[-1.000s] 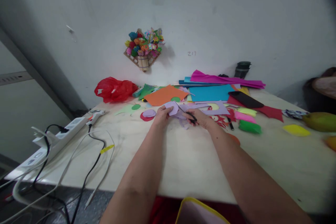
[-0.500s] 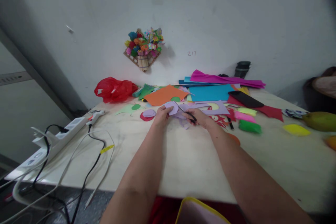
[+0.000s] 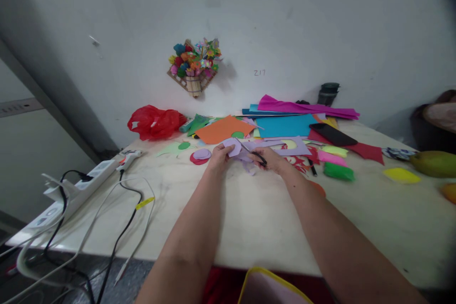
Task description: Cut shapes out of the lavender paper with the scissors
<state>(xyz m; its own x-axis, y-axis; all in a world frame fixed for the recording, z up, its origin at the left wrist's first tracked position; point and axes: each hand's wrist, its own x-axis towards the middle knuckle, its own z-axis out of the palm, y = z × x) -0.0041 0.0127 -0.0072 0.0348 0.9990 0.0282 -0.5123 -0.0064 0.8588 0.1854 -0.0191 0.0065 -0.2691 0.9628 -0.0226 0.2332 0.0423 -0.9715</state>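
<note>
My left hand [image 3: 221,154] pinches a small piece of light purple paper [image 3: 233,147] near the middle of the table. Scissors [image 3: 259,156] with black handles are gripped in my right hand [image 3: 267,157], their blades pointing left toward that paper's right edge. Purple offcuts lie just under the blades. To the left of my left hand, light purple discs [image 3: 202,153] rest on a red disc [image 3: 198,159]. Beyond my right hand lies a larger purple sheet [image 3: 299,146] with openings cut in it.
An orange sheet [image 3: 223,129], a blue sheet [image 3: 287,126] and a black phone [image 3: 333,134] lie farther back. At the left are a red plastic bag [image 3: 155,122], a glue gun [image 3: 128,157], a power strip [image 3: 76,194] and trailing cables. Fruit [image 3: 436,164] sits at the right.
Hands, scissors and paper keep nearly the same position. The whole view has shifted very slightly.
</note>
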